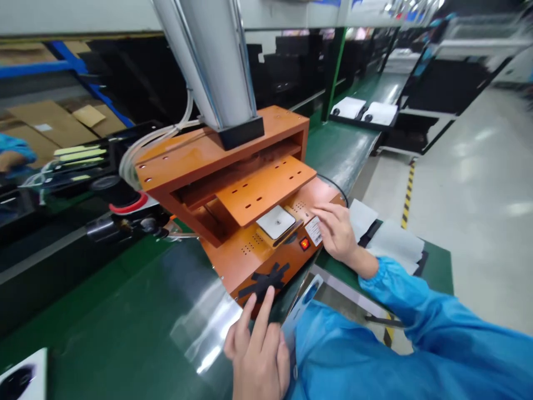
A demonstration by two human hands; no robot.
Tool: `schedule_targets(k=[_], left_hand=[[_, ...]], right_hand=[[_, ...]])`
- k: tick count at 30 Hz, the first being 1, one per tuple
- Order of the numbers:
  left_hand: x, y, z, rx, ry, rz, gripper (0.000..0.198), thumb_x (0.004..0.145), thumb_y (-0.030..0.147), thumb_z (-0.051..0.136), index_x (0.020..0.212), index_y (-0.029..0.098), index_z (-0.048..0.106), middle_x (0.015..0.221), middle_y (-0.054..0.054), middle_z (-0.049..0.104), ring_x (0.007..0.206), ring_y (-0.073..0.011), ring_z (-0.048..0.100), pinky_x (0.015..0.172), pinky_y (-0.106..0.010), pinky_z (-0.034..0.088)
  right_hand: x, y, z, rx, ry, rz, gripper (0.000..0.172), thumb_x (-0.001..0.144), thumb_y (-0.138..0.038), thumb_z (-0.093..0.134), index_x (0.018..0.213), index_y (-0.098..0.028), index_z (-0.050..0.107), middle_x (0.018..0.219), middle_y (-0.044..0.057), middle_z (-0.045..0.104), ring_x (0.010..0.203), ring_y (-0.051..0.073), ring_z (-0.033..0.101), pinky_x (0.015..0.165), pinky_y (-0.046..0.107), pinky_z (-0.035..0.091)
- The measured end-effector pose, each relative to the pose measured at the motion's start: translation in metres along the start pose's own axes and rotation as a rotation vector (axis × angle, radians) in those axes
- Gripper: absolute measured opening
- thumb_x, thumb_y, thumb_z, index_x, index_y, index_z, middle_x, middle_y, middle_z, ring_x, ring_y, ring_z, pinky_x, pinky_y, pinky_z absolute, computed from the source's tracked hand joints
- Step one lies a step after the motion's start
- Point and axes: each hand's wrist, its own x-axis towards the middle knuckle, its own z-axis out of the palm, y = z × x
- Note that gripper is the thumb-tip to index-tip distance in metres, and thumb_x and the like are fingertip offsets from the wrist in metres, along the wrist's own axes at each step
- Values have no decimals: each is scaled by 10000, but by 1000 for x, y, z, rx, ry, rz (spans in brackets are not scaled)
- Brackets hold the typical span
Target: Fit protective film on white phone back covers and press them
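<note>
My left hand (pixel 260 355) is low in front of an orange press (pixel 245 272), two fingers stretched toward black tape (pixel 264 283) on its front panel. Its other fingers are curled beside a thin, light panel with a dark round spot (pixel 311 291), which stands tilted and seems held there; the grip is partly hidden. My right hand (pixel 336 230) rests with loosely bent fingers at the right end of the press, close to a white label (pixel 313 230) and a lit red switch (pixel 305 243). A white plate (pixel 276 222) lies in the fixture under the orange press plate (pixel 266 189).
A large grey cylinder (pixel 216 61) tops the press, with clear hoses (pixel 158 133) at its left. Another white panel (pixel 25 378) lies on the green bench (pixel 125 311). White sheets (pixel 395 244) lie at the right; a black tray (pixel 362 114) stands farther back.
</note>
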Motion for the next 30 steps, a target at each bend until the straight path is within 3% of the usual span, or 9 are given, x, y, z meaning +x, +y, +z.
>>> schedule_targets(k=[2,6,14,17,19,21,24,26,30], left_hand=[[-1,-2,6,24,51,15,129,867,151,513,774,217,572,1447,-103,612,1397,-349,443,1044,-488,269],[-1,-5,14,65,71,37,107,869,187,532,769,220,555,1440,-81,621,1367,-343,478,1017,-476,269],[2,-3,8,54,48,-20,129,874,194,529,749,216,554,1434,-57,629,1280,-328,543,946,-453,290],[-7,4,7,-65,129,-15,120,868,167,519,838,230,617,1304,-98,696,1195,-320,557,936,-464,322],[-13,14,14,-160,147,-41,183,870,151,509,956,230,649,1174,-109,723,1128,-309,563,933,-465,345],[-18,29,26,-236,84,-52,216,888,136,485,999,222,649,1086,-98,723,1092,-294,567,939,-461,351],[-23,48,45,-301,-77,-1,204,941,144,470,984,221,653,1142,-81,713,1137,-269,569,977,-438,359],[-27,49,51,-285,-144,41,251,986,237,476,1159,222,657,1286,-96,673,1202,-277,556,1002,-439,366],[-41,16,40,-215,-58,45,347,997,353,489,1291,229,625,1262,-119,682,1121,-281,609,935,-429,416]], right_hand=[[-34,21,-6,-81,130,158,382,995,-206,437,1317,-229,640,1123,114,650,1067,261,614,946,464,470],[-73,49,-13,-200,45,148,469,962,-136,433,1370,-269,622,1062,98,630,1004,251,609,886,453,476],[-63,58,-22,-120,-48,105,478,943,-117,462,1381,-251,603,1115,118,636,1016,255,598,873,463,516],[-82,36,-39,95,-38,157,383,938,-203,559,1316,-229,609,1117,121,634,1028,256,601,888,456,537],[-108,3,-49,372,-219,208,407,912,-307,649,1303,-210,590,1104,117,643,987,238,617,848,406,556],[-134,-38,-53,723,-459,337,585,873,-459,715,1357,-189,530,1148,127,651,962,219,645,814,357,573],[-160,-74,-50,959,-454,689,531,958,-560,578,1331,-188,513,1142,115,684,956,198,685,826,332,580],[-167,-59,-51,741,-363,885,421,1016,-537,462,1238,-192,553,1054,84,717,889,184,701,776,313,582],[-185,40,-81,133,-276,1009,405,976,-552,475,1077,-188,622,968,85,733,866,228,691,789,363,573]])
